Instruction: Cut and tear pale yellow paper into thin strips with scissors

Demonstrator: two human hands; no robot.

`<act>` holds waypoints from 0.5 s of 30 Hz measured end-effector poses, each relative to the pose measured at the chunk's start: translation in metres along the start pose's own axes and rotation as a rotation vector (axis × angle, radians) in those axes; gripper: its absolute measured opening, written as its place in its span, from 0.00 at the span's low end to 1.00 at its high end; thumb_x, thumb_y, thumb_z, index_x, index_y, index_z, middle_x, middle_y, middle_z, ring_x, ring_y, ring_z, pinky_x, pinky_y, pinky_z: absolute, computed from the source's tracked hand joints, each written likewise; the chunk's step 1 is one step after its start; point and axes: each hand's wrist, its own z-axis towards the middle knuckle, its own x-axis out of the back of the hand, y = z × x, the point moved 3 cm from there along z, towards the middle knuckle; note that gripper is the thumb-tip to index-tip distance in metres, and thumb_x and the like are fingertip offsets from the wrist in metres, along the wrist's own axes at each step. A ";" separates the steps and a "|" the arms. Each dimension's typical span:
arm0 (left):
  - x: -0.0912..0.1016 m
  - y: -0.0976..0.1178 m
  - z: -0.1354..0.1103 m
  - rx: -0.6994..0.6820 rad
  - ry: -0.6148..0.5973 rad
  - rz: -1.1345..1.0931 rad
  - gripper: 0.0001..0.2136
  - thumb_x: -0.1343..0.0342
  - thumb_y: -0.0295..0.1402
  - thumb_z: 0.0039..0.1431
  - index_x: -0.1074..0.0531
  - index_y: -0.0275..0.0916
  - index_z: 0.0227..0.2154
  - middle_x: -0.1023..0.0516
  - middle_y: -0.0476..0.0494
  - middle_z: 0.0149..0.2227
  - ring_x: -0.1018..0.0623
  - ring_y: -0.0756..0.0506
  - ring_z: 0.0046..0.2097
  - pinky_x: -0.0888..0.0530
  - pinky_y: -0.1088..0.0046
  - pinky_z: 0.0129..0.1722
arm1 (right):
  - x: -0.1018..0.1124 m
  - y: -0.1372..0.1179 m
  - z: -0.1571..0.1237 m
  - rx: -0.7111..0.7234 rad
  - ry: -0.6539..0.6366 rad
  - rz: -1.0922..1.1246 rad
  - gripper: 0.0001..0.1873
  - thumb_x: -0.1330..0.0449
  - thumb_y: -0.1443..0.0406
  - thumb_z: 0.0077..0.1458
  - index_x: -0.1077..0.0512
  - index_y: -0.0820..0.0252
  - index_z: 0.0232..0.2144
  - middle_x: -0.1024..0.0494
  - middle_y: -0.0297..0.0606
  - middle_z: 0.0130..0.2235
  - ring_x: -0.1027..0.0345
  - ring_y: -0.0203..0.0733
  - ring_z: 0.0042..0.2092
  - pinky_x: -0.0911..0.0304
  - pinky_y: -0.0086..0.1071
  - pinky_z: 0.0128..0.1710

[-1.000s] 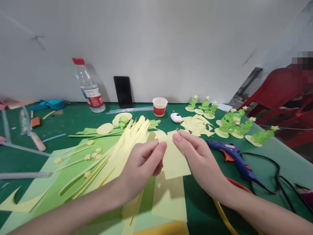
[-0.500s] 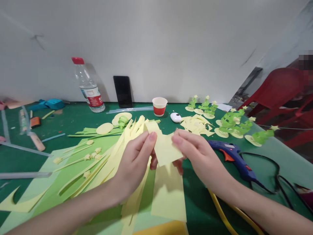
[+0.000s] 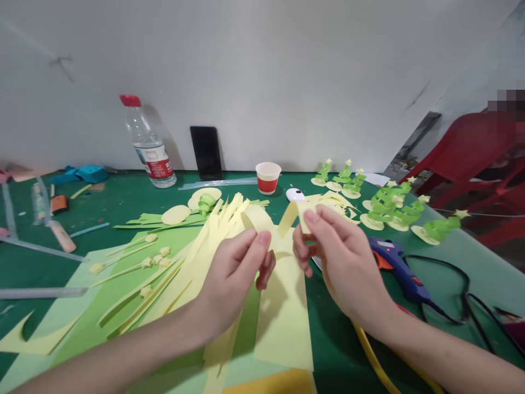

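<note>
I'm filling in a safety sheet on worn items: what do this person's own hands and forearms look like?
The bare left hand and bare right hand show no gloves, rings or markings. The left forearm and right forearm are uncovered to the picture's edge: no sleeve, watch or bracelet in view.

A clear bottle (image 3: 141, 130) with a red cap (image 3: 130, 100) and a red-and-white label (image 3: 156, 161) was seen at the back of the green table (image 3: 118, 189), near the pale wall (image 3: 262, 82). To its right, a black phone (image 3: 205, 153) was found propped upright against the wall. A red-and-white cup (image 3: 268, 180) was noted farther right, with a small white oval object (image 3: 293, 195) placed near it. Blue items (image 3: 92, 174) were observed at the far left. Red chairs (image 3: 459, 148) were seen beyond the table's right edge.
</note>
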 end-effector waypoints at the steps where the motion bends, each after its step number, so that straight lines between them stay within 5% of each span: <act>1: 0.000 -0.002 0.000 0.034 0.001 -0.045 0.16 0.59 0.32 0.58 0.44 0.39 0.15 0.39 0.56 0.14 0.37 0.55 0.17 0.37 0.80 0.19 | 0.001 -0.001 0.001 0.015 0.019 0.051 0.15 0.49 0.60 0.56 0.43 0.59 0.19 0.39 0.27 0.18 0.46 0.28 0.21 0.46 0.20 0.17; 9: -0.004 -0.006 0.002 0.083 -0.139 -0.273 0.14 0.57 0.34 0.59 0.37 0.37 0.20 0.37 0.55 0.19 0.35 0.56 0.20 0.35 0.82 0.20 | -0.011 0.004 -0.004 -0.160 -0.277 0.283 0.05 0.43 0.65 0.51 0.35 0.60 0.26 0.33 0.28 0.22 0.38 0.30 0.25 0.38 0.25 0.27; 15: -0.004 -0.010 0.001 0.105 -0.198 -0.391 0.14 0.58 0.36 0.59 0.36 0.38 0.21 0.37 0.55 0.19 0.35 0.54 0.21 0.36 0.81 0.19 | -0.016 0.007 -0.003 -0.326 -0.366 0.344 0.09 0.40 0.66 0.48 0.38 0.60 0.29 0.31 0.30 0.22 0.35 0.34 0.23 0.37 0.32 0.26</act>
